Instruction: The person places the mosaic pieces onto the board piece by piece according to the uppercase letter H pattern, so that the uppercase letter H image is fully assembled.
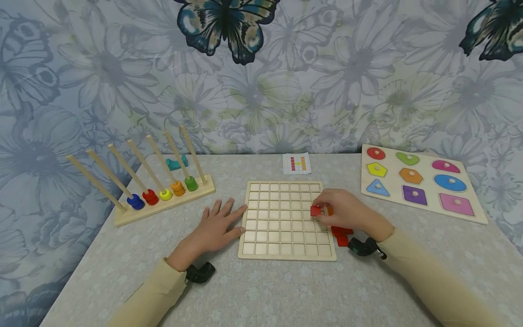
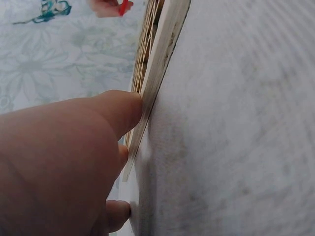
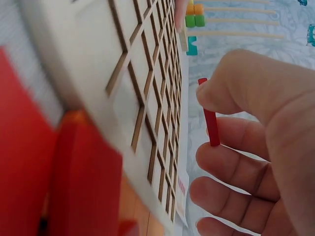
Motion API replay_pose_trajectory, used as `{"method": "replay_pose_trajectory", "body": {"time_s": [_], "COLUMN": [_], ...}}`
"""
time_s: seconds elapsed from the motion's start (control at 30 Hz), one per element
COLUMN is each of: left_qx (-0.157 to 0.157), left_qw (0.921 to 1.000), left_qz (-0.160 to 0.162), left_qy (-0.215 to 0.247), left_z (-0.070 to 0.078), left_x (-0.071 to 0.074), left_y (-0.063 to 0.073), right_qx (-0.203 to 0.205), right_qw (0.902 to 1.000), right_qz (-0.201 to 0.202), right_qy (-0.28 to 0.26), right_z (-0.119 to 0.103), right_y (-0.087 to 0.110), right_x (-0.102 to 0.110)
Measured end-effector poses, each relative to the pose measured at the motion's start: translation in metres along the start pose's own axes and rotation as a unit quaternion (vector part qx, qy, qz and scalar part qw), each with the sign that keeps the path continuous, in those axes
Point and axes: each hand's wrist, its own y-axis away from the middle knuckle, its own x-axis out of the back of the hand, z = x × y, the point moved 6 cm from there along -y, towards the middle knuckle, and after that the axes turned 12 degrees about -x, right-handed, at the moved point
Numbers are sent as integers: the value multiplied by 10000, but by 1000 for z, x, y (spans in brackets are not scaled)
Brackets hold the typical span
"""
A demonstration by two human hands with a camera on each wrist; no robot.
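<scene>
Right fingers (image 3: 224, 161) pinch 1 red tile (image 3: 211, 127); spread left fingers (image 1: 235, 215) touch the gridded board (image 1: 287, 259)

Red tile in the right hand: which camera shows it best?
Right wrist: the red tile appears largest, pinched by the right hand. The head view shows its face, but small; the left wrist view, only a tiny strip near the top.

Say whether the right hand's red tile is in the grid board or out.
Out. The right hand pinches the red tile, and the right wrist view shows it apart from the grid board.
</scene>
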Motion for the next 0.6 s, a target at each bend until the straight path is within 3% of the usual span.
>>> {"method": "replay_pose_trajectory", "body": {"time_s": [0.6], "left_qx": [-1], "left_qw": [10000], "left_qz": [-33], "left_qy": [40], "left_z": [-3], "left_x": [-2], "left_y": [0], "right_qx": [592], "right_qw": [9981], "right_qz": [69], "right_qy": [-158], "right_z": [-31], "right_y": [-27], "right_x": [-18]}}
